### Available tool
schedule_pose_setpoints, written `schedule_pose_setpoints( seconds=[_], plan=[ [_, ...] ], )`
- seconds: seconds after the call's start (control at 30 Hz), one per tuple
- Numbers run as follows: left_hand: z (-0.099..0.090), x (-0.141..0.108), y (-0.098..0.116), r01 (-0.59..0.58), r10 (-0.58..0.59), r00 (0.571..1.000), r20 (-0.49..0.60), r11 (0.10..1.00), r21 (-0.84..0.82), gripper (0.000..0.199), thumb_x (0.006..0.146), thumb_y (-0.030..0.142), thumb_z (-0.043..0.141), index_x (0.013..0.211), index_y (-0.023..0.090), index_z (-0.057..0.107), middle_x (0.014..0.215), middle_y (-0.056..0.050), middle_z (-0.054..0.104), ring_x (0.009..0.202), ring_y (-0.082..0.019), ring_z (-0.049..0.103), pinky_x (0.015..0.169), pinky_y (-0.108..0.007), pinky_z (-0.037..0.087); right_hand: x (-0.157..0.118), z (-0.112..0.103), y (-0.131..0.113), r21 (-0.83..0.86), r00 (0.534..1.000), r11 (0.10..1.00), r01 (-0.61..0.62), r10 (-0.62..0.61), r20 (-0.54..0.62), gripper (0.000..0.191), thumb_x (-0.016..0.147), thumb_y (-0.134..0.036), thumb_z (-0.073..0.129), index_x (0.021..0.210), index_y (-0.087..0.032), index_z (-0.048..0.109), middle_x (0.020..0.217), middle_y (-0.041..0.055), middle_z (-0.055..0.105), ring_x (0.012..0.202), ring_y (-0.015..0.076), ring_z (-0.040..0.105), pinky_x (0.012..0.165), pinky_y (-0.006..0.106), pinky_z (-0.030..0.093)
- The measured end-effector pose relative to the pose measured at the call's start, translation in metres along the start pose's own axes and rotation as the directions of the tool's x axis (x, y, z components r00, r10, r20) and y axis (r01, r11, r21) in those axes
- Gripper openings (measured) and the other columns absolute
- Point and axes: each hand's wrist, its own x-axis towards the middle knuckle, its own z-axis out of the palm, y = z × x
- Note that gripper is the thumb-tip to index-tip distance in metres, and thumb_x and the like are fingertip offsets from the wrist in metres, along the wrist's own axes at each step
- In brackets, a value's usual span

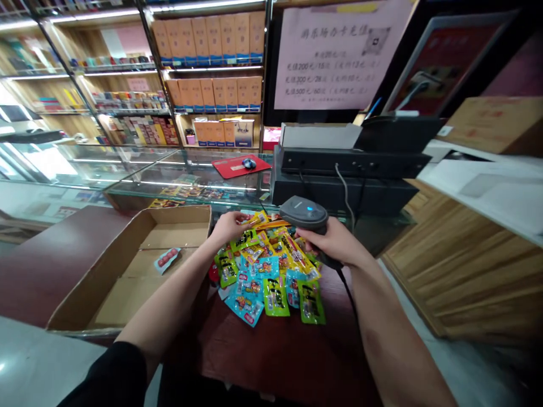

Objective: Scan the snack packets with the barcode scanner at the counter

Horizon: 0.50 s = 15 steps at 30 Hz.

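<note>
My right hand [339, 242] is wrapped round the handle of a dark grey barcode scanner [303, 212], whose blue light is lit. The scanner's head points left, over a pile of small snack packets [261, 265] in yellow, green and light blue. At the far left edge of the pile, my left hand [229, 228] has its fingers closed on a yellow snack packet [258, 219]; the fingertips are partly hidden. An open cardboard box [127, 265] stands left of my left forearm, with one snack packet [167, 260] lying inside it.
Behind the pile is a glass display counter [178, 183] with a red mat [240, 167] and a mouse [249, 163]. A black cash register [348, 175] stands at the back right. The scanner's cable [348, 291] hangs beside my right forearm. Stocked shelves [212, 68] line the wall.
</note>
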Motion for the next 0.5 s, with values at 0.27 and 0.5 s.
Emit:
schedule_pose_setpoints(
  seconds=[0.27,0.5],
  plan=[
    [0.005,-0.005,-0.009,0.011,-0.030,0.997,0.065,0.962,0.273,0.031,0.074,0.034,0.072,0.100,0.019,0.079,0.085,-0.009,0.076,0.083,-0.024,0.068,0.071,-0.028,0.046,0.003,0.003,0.005,-0.095,0.999,0.995,0.037,-0.036,0.011,0.029,0.082,-0.040,0.066,0.063,-0.019,0.057,0.055,0.0020,0.061,0.047,0.0131,0.053,0.050,0.028,0.044],
    [-0.029,-0.007,0.010,0.010,-0.015,0.998,-0.062,0.997,-0.083,0.040,0.068,0.042,0.078,0.100,0.018,0.078,0.080,-0.006,0.076,0.078,-0.022,0.070,0.066,-0.026,0.049,0.004,0.008,0.005,-0.088,0.997,0.993,0.079,-0.081,-0.020,0.022,0.083,-0.036,0.066,0.071,-0.020,0.059,0.056,0.0016,0.062,0.047,0.0134,0.053,0.048,0.028,0.044]
  ],
)
